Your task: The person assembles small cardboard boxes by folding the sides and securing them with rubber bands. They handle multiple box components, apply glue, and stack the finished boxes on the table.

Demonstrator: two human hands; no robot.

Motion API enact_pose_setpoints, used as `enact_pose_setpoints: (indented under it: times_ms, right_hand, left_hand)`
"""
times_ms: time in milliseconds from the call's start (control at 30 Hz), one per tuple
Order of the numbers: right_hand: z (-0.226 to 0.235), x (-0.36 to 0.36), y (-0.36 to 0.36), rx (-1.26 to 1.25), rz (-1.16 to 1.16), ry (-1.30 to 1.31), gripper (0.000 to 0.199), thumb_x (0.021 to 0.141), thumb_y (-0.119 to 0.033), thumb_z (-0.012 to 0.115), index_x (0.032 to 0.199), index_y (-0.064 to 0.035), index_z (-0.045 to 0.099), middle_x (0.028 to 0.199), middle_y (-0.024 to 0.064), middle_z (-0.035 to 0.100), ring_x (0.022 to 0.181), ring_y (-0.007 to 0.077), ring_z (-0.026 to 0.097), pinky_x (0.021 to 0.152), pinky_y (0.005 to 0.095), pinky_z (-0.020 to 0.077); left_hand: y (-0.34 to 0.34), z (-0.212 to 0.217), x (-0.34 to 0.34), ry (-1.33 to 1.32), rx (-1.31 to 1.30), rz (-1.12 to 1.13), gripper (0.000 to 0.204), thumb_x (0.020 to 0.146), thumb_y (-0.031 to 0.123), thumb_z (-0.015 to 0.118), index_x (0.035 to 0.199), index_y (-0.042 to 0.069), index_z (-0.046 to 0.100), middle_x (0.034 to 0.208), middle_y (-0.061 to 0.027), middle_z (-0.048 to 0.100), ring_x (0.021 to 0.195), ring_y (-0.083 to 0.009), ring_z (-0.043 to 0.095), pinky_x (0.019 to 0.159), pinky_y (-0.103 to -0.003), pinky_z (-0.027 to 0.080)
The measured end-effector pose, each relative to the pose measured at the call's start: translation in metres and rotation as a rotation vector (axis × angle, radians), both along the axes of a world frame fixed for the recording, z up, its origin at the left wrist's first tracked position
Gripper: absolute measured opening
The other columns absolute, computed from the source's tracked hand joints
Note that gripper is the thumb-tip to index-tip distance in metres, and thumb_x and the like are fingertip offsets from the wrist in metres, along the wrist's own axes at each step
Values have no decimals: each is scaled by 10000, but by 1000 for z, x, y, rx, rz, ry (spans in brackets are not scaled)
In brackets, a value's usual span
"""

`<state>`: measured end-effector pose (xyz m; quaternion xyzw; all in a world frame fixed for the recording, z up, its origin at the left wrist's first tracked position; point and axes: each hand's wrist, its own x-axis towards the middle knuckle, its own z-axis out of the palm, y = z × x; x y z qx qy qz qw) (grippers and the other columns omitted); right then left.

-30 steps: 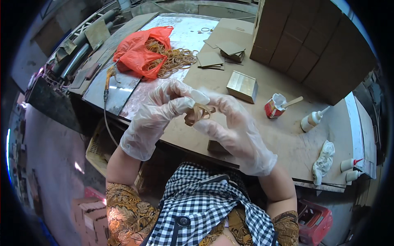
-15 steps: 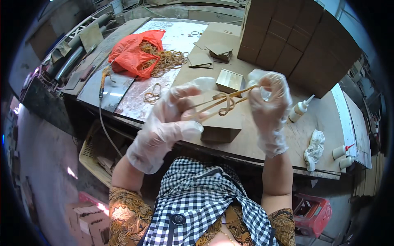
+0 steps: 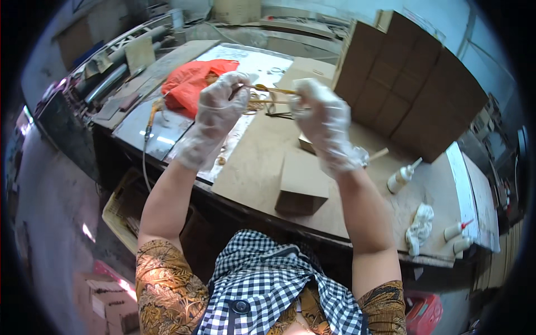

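Observation:
Both of my hands wear thin whitish see-through gloves and are raised over the worktable (image 3: 251,173). Between them stretch tan rubber bands (image 3: 279,90), with a loop hanging from the strands midway. My left hand (image 3: 222,103) pinches one end, and my right hand (image 3: 322,114) has its fingers closed on the other. Below the right hand a brown cardboard box (image 3: 304,178) sits near the table's front edge. A smaller block-like box (image 3: 305,143) behind it is partly hidden by that hand. More rubber bands (image 3: 255,106) lie beyond, mostly covered by my hands.
A red plastic bag (image 3: 187,84) lies at the far left beside a hose with a nozzle (image 3: 152,117). Tall stacked cardboard boxes (image 3: 407,84) stand at the back right. A white glue bottle (image 3: 403,177), a crumpled white cloth (image 3: 420,229) and smaller bottles (image 3: 455,230) are on the right.
Both hands have moved up and away over the table, still stretching the rubber bands. My left fingers, spread before, are now closed in a pinch. The view has tilted upward.

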<state>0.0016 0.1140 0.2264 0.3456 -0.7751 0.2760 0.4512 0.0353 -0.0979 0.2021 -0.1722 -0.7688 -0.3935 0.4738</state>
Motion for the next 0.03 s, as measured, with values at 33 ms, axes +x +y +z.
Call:
enact_pose_setpoints:
  times_ms: [33]
  right_hand:
    - [-7,-19,-19,186,-107,-28,200,777,-160,716,956,-82,674,811,150,700,762,308,708,653,389,550]
  left_hand:
    - [-5,3,3,12,7,18,206,905,60,676,1107,95,666,824,-20,683,703,-94,617,618,-229,499]
